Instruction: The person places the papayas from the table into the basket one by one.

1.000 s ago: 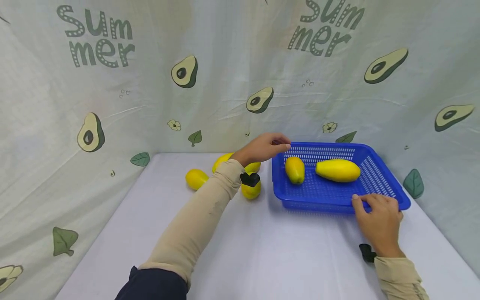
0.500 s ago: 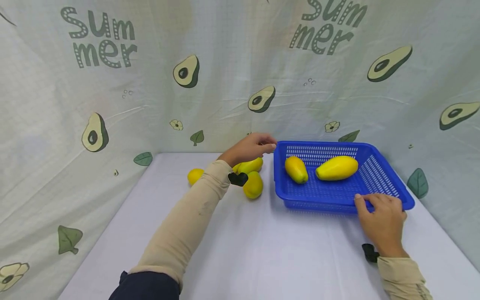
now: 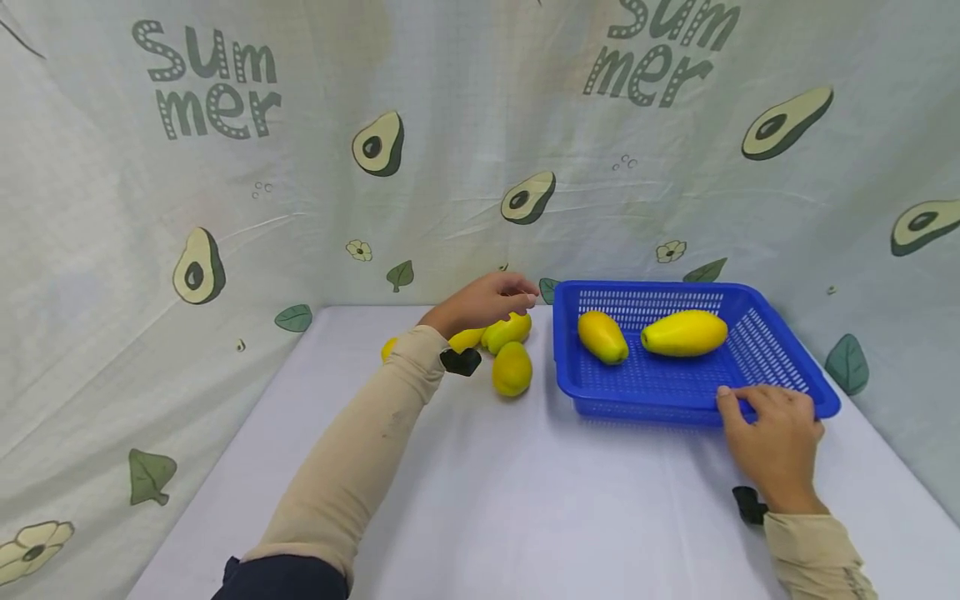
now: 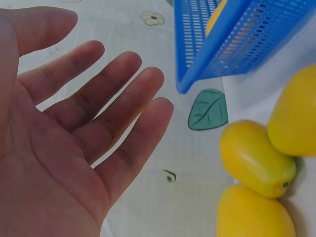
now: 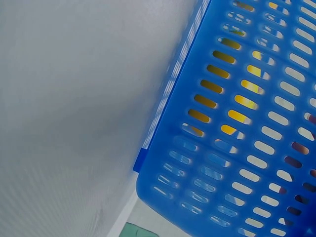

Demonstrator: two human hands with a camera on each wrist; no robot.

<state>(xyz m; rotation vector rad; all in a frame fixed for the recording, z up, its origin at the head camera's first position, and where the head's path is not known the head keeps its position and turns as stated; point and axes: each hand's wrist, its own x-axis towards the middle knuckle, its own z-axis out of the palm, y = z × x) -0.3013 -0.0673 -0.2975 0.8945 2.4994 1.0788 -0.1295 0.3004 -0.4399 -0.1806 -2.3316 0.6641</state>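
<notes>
- The left hand (image 3: 495, 300) is hovering just left of the basket's far left corner and above the loose fruit, its fingers loosely extended and slightly bent, with gaps showing between them in the left wrist view
- The right hand (image 3: 772, 446) is gripping the near rim close to the right corner, its thumb lying along the edge and its fingers curling over; in the right wrist view, bits of finger are showing through the slots
- The rectangular blue plastic basket with slotted walls (image 3: 637, 407) is sitting upright on the right half of the table
- Inside it, a plump oval yellow fruit with a greenish tip (image 3: 603, 337) is lying slantwise towards the left, and a longer, smooth yellow fruit narrowing at its left end (image 3: 686, 333) is lying crosswise just beside it, a small gap separating them
- Outside, left of the basket, a rounded greenish-yellow fruit (image 3: 512, 369) is resting nearest the viewer, with an oblong yellow-green fruit (image 3: 508, 333) lying just behind it
- A yellow fruit partly hidden by the wrist (image 3: 467, 339) is lying left of these, and a mostly covered yellow fruit (image 3: 388, 348) is peeking out beyond the forearm
- Stretchy beige sleeves (image 3: 360, 450) are covering both forearms, and a small black wrist device (image 3: 461, 361) is sitting at the left wrist
- The white-covered table (image 3: 525, 500) is stretching back to a pale cloth backdrop printed with avocados, leaves and "summer" lettering (image 3: 450, 50)
</notes>
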